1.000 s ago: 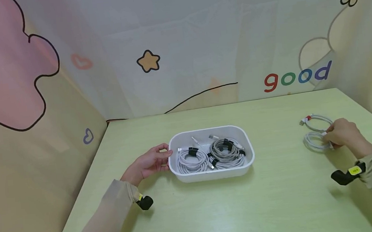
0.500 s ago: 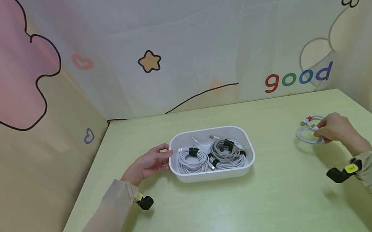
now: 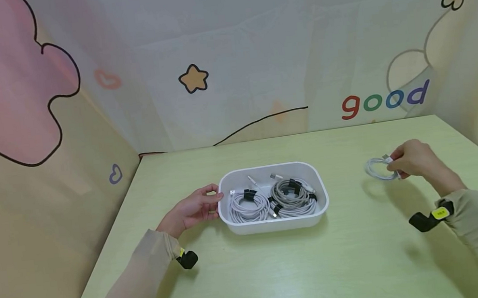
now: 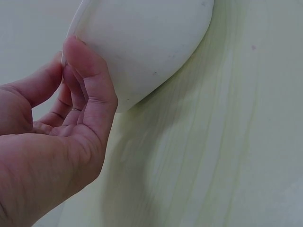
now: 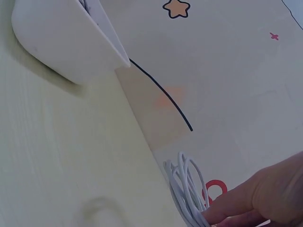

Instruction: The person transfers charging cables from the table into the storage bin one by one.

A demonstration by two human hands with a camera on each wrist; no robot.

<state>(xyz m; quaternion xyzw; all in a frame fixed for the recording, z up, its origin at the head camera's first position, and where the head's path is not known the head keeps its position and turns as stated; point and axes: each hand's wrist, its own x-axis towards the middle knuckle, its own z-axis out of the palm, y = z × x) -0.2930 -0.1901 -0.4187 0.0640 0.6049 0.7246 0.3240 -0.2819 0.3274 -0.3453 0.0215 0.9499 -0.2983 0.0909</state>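
Note:
My left hand (image 3: 194, 207) holds the left end of a white plastic bin (image 3: 273, 225). In the left wrist view its thumb and fingers (image 4: 90, 64) pinch the bin's rim. Inside the bin lie several coiled cables, among them a white one (image 3: 245, 212) on the left and a grey one (image 3: 280, 198) on the right, bound with black straps. Over on the right, my right hand (image 3: 415, 162) pinches a white coiled cable (image 3: 372, 170) above the table, its shadow below. The right wrist view shows the cable's loops (image 5: 182, 189) hanging from the fingertips.
The pale green table (image 3: 304, 268) reaches back to a printed curtain (image 3: 248, 70), which also runs along both sides. Each wrist carries a black camera mount, such as the right one (image 3: 423, 221).
My right hand has lifted the white coiled cable and moved left toward the bin. The red-marked cable end seen behind it earlier is out of sight. My left hand stays at the bin.

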